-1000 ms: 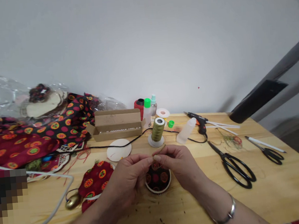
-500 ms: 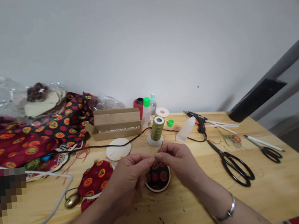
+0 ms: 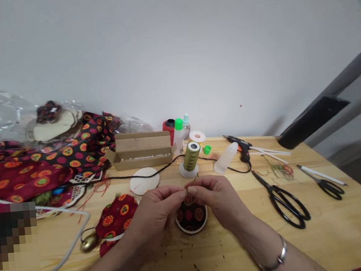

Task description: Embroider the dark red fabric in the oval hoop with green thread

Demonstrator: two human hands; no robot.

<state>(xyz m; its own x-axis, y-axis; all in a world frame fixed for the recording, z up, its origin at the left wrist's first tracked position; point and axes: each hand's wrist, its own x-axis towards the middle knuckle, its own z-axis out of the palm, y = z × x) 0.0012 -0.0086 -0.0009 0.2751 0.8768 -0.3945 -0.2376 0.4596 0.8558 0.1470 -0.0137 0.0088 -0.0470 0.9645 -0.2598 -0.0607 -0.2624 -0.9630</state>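
Near the front edge of the table (image 3: 335,240), the left hand (image 3: 157,215) and the right hand (image 3: 218,202) met fingertip to fingertip, each pinched closed on a fine olive thread (image 3: 197,177). Whether a needle was also held could not be determined. Directly beneath the hands, a round fabric-covered disc (image 3: 191,219) lay flat on the table. The step in hand appeared to be threading or knotting. Any further move would call for a steady pinch and light thread tension. Beyond the hands, mid-table, the thread spool (image 3: 191,157) stood upright. Black scissors (image 3: 284,202) lay toward the right edge, with a cardboard box (image 3: 142,151) and a glue gun (image 3: 240,146) near the back edge.
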